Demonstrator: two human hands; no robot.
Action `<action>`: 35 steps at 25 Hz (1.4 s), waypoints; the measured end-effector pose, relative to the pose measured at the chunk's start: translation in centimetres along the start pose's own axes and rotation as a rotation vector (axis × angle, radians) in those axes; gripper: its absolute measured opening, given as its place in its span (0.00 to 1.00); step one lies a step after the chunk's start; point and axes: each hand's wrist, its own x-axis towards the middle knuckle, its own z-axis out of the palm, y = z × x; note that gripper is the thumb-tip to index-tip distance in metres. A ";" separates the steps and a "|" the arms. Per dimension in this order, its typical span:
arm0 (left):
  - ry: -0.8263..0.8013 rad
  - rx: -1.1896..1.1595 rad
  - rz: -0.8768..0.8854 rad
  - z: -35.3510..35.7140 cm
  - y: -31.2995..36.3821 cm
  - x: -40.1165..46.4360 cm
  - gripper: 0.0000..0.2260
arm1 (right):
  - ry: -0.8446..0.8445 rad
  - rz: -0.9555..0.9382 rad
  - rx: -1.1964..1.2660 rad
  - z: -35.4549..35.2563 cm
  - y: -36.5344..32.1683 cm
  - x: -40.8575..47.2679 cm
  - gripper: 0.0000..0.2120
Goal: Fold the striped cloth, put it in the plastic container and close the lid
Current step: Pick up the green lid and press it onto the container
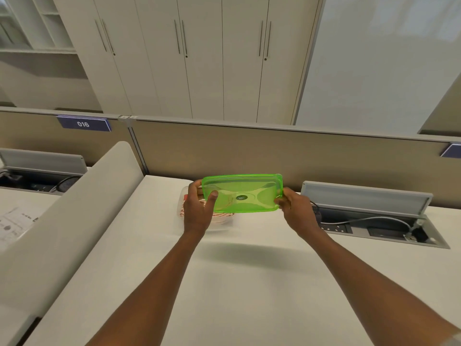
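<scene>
Both hands hold the green lid (240, 193) above the desk (224, 283): left hand (199, 208) pinches its left edge, right hand (294, 208) its right. The container (183, 208) with the striped cloth (222, 215) sits just beneath, nearer-left.

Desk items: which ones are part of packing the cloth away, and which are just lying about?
Part of the job:
green lid, held by left hand and right hand
clear container
striped cloth inside it

Lying about:
printed paper
cables in cable tray
</scene>
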 end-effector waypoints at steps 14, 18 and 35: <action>-0.032 0.348 -0.076 -4.5 -6.4 4.3 0.26 | -0.155 0.183 0.115 9.2 -5.0 2.5 0.23; -0.115 0.555 -0.139 -4.2 -8.4 5.8 0.27 | -0.205 0.262 0.048 11.8 -4.7 3.8 0.20; -0.058 0.894 -0.213 -1.1 -10.6 6.9 0.20 | -0.245 0.390 -0.228 17.2 -3.7 5.5 0.20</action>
